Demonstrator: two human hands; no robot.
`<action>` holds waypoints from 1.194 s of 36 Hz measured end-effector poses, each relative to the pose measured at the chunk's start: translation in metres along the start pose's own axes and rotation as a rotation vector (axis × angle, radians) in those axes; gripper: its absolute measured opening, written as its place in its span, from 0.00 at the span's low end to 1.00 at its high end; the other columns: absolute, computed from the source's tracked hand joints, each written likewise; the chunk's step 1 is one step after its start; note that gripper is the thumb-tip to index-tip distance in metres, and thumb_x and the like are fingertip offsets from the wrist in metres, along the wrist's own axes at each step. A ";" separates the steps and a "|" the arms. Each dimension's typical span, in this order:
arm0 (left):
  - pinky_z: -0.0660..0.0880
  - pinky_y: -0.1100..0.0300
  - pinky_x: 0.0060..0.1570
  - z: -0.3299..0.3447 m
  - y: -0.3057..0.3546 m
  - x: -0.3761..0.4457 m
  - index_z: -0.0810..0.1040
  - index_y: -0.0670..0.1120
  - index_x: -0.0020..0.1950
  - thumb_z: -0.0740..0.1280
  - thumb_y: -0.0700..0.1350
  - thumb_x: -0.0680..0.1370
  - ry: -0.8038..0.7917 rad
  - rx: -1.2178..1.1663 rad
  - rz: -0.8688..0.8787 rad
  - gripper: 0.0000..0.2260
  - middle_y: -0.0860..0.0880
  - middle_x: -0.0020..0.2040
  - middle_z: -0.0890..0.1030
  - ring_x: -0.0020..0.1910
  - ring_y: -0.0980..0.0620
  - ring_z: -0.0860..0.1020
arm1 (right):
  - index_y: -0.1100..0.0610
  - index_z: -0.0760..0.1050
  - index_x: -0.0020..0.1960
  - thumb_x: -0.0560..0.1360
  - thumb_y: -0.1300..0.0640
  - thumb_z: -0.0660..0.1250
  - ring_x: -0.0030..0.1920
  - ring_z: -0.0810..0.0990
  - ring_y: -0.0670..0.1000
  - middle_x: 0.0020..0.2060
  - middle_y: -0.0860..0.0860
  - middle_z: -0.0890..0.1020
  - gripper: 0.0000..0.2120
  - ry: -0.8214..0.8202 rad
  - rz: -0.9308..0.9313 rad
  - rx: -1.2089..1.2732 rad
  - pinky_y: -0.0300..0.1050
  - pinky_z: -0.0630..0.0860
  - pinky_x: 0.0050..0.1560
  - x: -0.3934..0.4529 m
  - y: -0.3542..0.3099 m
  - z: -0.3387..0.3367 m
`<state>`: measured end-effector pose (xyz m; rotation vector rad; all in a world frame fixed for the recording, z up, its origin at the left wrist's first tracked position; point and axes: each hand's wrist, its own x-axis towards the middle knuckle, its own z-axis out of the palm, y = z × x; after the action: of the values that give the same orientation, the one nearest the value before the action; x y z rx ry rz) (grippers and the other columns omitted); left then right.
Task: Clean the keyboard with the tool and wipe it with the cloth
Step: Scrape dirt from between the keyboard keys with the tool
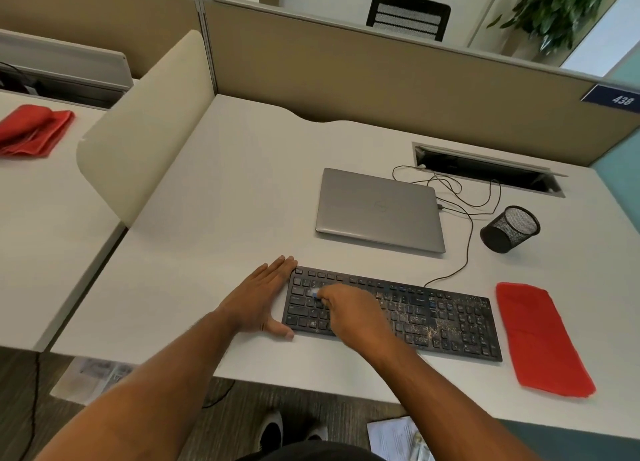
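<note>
A black keyboard point(446, 322) lies on the white desk point(242, 201), its middle and right keys speckled with pale crumbs. My left hand point(261, 298) lies flat against the keyboard's left end, fingers along the edge and thumb at the front corner. My right hand point(349, 310) is closed over the left keys, pinching a small blue-and-white cleaning tool point(315, 295) whose tip touches the keys. A red cloth point(540, 339) lies folded on the desk just right of the keyboard.
A closed grey laptop point(379, 209) sits behind the keyboard, with black cables point(464, 197) running to a desk cable slot point(485, 170). A black mesh pen cup point(510, 228) lies tipped at the right. Another red cloth point(33, 130) lies on the neighbouring desk beyond a cream divider point(145, 128).
</note>
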<state>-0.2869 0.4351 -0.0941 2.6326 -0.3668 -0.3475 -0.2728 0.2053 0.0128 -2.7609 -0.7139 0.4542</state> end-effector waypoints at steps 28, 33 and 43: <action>0.37 0.56 0.81 0.001 -0.001 0.000 0.33 0.50 0.84 0.69 0.80 0.65 0.016 0.028 0.017 0.65 0.52 0.85 0.39 0.82 0.57 0.35 | 0.42 0.74 0.71 0.82 0.60 0.64 0.56 0.83 0.52 0.61 0.48 0.83 0.21 -0.004 -0.043 -0.030 0.49 0.81 0.57 0.010 -0.013 -0.001; 0.36 0.57 0.80 0.001 0.000 0.000 0.32 0.51 0.83 0.69 0.80 0.65 0.005 0.029 0.010 0.65 0.53 0.84 0.37 0.82 0.57 0.34 | 0.46 0.78 0.67 0.82 0.61 0.64 0.56 0.83 0.53 0.60 0.49 0.84 0.17 -0.038 -0.074 -0.052 0.51 0.80 0.58 0.001 -0.010 0.002; 0.36 0.57 0.80 0.001 -0.001 -0.001 0.32 0.51 0.83 0.68 0.81 0.65 0.012 0.016 0.018 0.65 0.54 0.84 0.37 0.82 0.57 0.34 | 0.43 0.75 0.70 0.82 0.62 0.63 0.52 0.83 0.52 0.59 0.49 0.84 0.21 0.009 0.012 -0.027 0.47 0.80 0.52 -0.004 0.002 -0.001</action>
<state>-0.2878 0.4358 -0.0949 2.6441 -0.3910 -0.3242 -0.2751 0.2016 0.0142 -2.7919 -0.7068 0.4374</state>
